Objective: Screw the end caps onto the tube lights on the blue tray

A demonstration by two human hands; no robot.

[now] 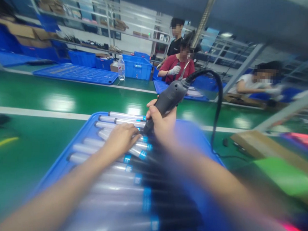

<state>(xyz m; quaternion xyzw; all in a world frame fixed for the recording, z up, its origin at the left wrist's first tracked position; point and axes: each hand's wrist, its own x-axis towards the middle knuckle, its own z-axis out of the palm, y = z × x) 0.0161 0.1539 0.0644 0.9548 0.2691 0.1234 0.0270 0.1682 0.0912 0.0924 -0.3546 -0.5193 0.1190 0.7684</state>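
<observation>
My right hand [164,121] is wrapped round a black electric screwdriver [171,96]. The tool leans, with its nose down at the tubes and its black cable [219,97] rising from the top. My left hand [124,136] lies curled over one of the clear tubes [136,151], close to the tool's nose; its fingertips are partly hidden. Several such tubes with blue bands and black ends lie side by side in a blue tray [92,118]. The nearer tubes and my forearms are blurred.
Beyond the tray runs a green bench [99,96] with a white strip. A water bottle [121,69] and a blue crate [136,67] stand farther back. To the right are a cardboard piece [269,150] and a bright green item [283,174]. Co-workers sit opposite.
</observation>
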